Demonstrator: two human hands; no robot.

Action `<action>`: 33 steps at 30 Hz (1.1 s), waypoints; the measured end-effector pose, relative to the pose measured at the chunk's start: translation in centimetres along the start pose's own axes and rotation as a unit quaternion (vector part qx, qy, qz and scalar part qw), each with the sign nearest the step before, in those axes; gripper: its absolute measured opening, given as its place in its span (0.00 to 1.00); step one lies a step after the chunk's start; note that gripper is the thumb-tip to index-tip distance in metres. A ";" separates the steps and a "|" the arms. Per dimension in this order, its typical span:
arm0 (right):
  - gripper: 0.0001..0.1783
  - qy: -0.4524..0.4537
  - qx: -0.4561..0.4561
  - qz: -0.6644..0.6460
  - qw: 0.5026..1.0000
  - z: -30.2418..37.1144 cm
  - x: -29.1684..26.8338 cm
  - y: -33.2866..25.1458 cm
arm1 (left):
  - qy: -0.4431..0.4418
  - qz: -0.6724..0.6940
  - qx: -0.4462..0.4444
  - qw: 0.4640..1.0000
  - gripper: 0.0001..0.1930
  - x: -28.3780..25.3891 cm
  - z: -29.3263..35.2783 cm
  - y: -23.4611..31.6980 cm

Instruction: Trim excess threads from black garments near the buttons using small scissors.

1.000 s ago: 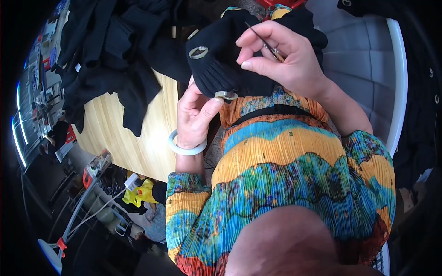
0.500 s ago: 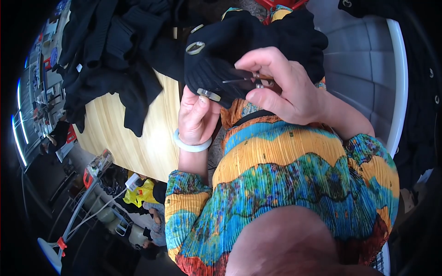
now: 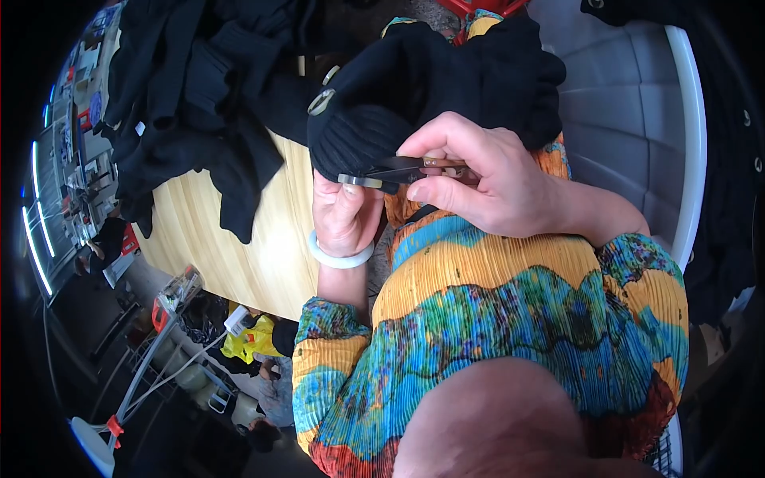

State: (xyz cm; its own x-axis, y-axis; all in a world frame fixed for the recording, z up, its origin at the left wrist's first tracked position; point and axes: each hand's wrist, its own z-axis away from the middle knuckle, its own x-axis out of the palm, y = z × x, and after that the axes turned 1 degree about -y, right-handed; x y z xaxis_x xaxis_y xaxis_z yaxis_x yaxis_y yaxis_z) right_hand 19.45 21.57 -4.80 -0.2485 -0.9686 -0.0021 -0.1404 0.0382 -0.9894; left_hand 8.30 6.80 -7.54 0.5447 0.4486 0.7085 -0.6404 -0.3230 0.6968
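Observation:
A black knitted garment [image 3: 454, 84] lies over my lap, its ribbed edge turned up toward my left hand [image 3: 343, 213]. Thumb and fingers of that hand pinch a large shiny button [image 3: 361, 182] at the rib. My right hand [image 3: 506, 179] is closed around a pair of thread snips [image 3: 434, 164], whose dark blades point left. Their tips reach right behind the button; whether they touch thread cannot be made out. Farther up the rib sit a second button [image 3: 322, 102] and a third button [image 3: 331, 75].
Left of me, more black knitwear [image 3: 199, 103] is heaped on a wooden table [image 3: 247, 231]. A large grey bin with a pale rim [image 3: 692, 143] stands at my right. A lamp arm [image 3: 142, 362] and a yellow bag [image 3: 253, 341] are at lower left. Another person [image 3: 275, 390] sits beyond.
My right hand has moved slightly down and left, bringing the snips' blades to the button. The ribbed edge and its buttons have shifted a little left and down.

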 end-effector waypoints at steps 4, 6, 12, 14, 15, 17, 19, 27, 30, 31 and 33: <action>0.15 0.027 -0.066 0.043 0.997 0.0 0.2 0.8 | 0.007 -0.011 0.006 1.000 0.17 0.4 -0.1 -0.1; 0.16 0.031 -0.080 0.063 0.994 -0.1 0.1 0.9 | 0.011 -0.011 0.003 1.000 0.17 0.2 -0.1 -0.2; 0.16 0.047 -0.125 0.103 0.986 -0.5 0.3 1.3 | 0.006 -0.010 0.001 1.000 0.17 -0.1 -0.1 -0.3; 0.16 0.047 -0.124 0.105 0.986 -0.5 0.4 1.5 | 0.007 -0.008 0.001 1.000 0.17 0.1 -0.1 -0.3; 0.16 0.053 -0.135 0.111 0.983 -0.5 0.5 1.6 | 0.007 -0.009 0.000 1.000 0.17 0.2 -0.1 -0.3; 0.15 0.059 -0.147 0.116 0.981 -0.5 0.6 1.6 | 0.006 -0.004 0.005 1.000 0.17 0.3 0.0 -0.2; 0.15 0.058 -0.171 0.131 0.975 -0.6 0.5 1.5 | 0.010 -0.001 0.001 1.000 0.17 0.3 0.0 -0.2; 0.11 0.119 -0.019 0.002 0.993 -1.1 -0.7 1.1 | 0.022 -0.071 0.005 0.997 0.17 0.9 0.1 -0.1; 0.14 0.163 -0.042 0.002 0.986 -2.4 -3.5 2.8 | -0.083 -0.393 0.071 0.913 0.09 0.3 -1.5 0.1; 0.16 0.155 -0.021 0.039 0.987 -2.8 -5.2 3.3 | -0.175 -0.504 0.113 0.838 0.11 0.6 -2.5 0.4; 0.16 0.109 0.040 0.089 0.989 -3.6 -8.5 3.2 | -0.199 -0.538 0.085 0.815 0.08 3.7 -3.5 0.0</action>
State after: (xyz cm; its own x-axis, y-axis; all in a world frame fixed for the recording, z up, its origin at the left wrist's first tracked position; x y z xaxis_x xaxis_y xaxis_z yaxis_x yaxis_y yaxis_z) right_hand 17.66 30.84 -7.38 -0.4641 -0.8723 -0.1537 -0.0016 0.1744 -0.9847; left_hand 8.42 11.37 -5.30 0.8957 0.2532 -0.3656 0.3889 -0.0469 0.9201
